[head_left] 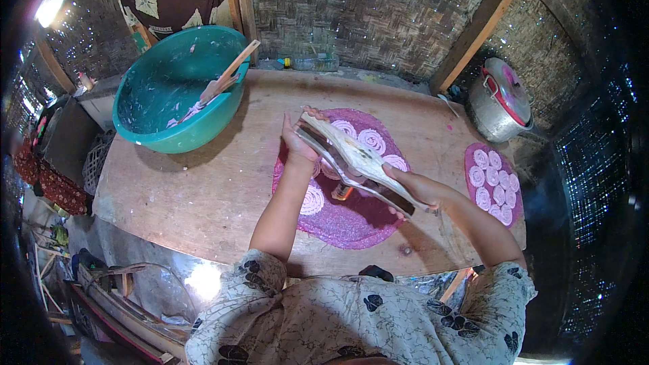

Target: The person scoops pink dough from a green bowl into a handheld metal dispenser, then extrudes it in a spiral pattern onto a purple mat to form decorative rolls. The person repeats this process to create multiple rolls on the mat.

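Observation:
My left hand (297,140) and my right hand (422,189) grip a long wooden press-like tool (362,155), pale and stained, held diagonally above a round magenta mesh mat (348,230). A small orange-and-dark cylinder (343,191) shows beneath the tool. Several pale pink coiled spirals (372,140) sit on the mat, partly hidden by the tool. My left hand is at the upper left end, and my right hand is lower on the right with its fingers closed round it.
A large teal basin (169,135) with pink residue and a wooden-handled utensil (233,64) sits at the table's (155,203) back left. A second magenta mat (473,152) with several spirals lies at the right, near a metal pot (493,115). A woven wall (345,7) stands behind.

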